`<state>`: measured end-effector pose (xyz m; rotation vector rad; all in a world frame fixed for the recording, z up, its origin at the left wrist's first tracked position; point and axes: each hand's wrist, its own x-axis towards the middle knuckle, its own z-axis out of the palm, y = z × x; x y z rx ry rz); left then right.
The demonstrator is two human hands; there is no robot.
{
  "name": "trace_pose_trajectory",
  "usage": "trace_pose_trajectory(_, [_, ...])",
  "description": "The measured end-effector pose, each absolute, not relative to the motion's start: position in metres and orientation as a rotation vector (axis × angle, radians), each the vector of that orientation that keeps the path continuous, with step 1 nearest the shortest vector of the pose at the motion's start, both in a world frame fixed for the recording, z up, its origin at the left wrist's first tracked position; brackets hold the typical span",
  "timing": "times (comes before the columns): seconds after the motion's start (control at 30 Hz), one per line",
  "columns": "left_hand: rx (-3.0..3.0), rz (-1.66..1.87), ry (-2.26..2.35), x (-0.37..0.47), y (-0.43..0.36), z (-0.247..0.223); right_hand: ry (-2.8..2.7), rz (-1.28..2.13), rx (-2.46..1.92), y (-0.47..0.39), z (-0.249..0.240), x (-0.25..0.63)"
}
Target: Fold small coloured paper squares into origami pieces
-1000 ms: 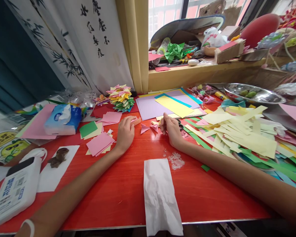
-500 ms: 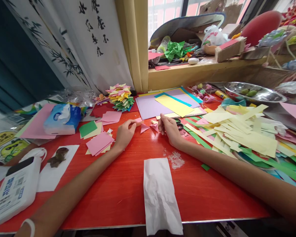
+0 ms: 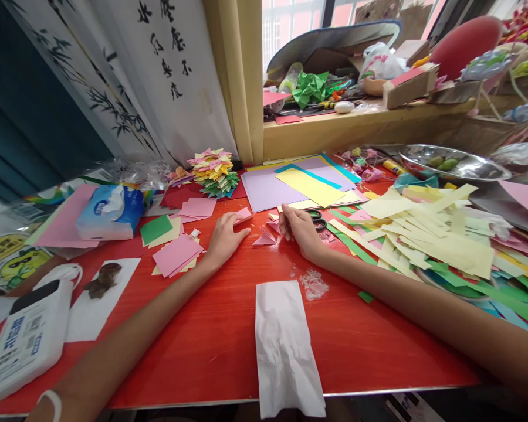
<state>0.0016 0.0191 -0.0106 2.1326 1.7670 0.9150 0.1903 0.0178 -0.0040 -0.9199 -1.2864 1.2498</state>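
- Hanging cloth: behind the table, printed with bamboo and black Chinese brush writing. 水 tops the left column and 痕 ends it; remainder uncertain.
- Table: red; materials lie mostly at the back and sides, presumably to leave working room between the arms.
- Paper strips: loose heap at the right, probably kept there for reach.
- Purple sheet: flat at the back, a yellow strip across it.
- White container: near left corner, dark top; blue Chinese print at a slant, not legible.
- White paper: creased, overhanging the near edge; reason not evident.
- Tissue pack: blue and white, one tissue standing out of the slot, handy for pulling. Logo too small to read.
- Right hand: on its side, fingers curled narrow beside the folded pieces; cannot tell whether they grip one. Likely a steadying pose.
- Left hand: fingers at a pink paper, thumb apart; grip hidden, cannot tell.
- Folded stack: upright at the back, presumably safe there from the elbows.
- Scissors: dark handles just beyond the right hand, apparently within easy reach.
- Folded pieces: pink, on the table between the hands, nearer the right.
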Motion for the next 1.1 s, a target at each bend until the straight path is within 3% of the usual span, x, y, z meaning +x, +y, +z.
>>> trace_pose_trajectory(0.73, [1.852, 1.009, 1.741, 0.0005, 0.0165, -0.0047, -1.321, 1.260, -0.952, 0.0191, -0.0050, 0.1899])
trace_pose_trajectory(1.1, [2.207, 0.813, 1.850, 0.0033, 0.0211, -0.0141, -1.363, 1.261, -0.957, 0.0176, -0.0057, 0.1891])
